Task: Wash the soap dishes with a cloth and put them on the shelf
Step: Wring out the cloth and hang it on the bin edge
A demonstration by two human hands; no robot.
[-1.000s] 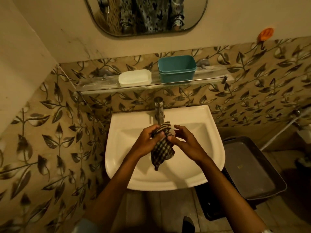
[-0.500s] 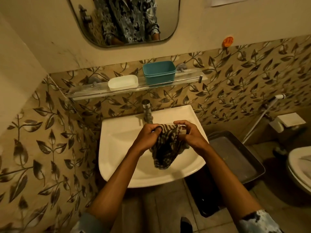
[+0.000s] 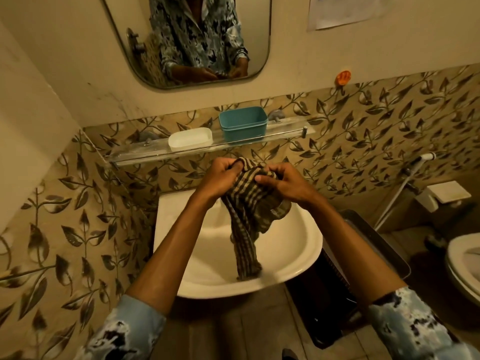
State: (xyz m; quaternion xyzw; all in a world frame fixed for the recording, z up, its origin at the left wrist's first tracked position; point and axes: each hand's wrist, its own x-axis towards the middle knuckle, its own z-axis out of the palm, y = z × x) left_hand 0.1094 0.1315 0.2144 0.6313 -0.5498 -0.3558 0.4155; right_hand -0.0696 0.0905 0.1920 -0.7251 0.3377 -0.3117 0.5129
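Observation:
A dark checked cloth (image 3: 249,219) hangs over the white sink (image 3: 298,255), its lower end touching the basin. My left hand (image 3: 220,178) and my right hand (image 3: 283,181) both grip its upper edge, side by side above the sink. A white soap dish (image 3: 190,136) and a taller teal soap dish (image 3: 242,123) stand next to each other on the glass shelf (image 3: 145,155) on the wall behind the sink. The tap is hidden behind my hands and the cloth.
A mirror (image 3: 187,37) hangs above the shelf. A dark tray (image 3: 384,245) rests on a black bin right of the sink. A toilet (image 3: 465,268) shows at the right edge, with a spray hose (image 3: 405,193) and a wall holder (image 3: 446,194) beside it.
Both hands lifted the cloth higher above the sink and spread it apart, so it hangs longer. The camera tilted up and right, bringing the toilet into view.

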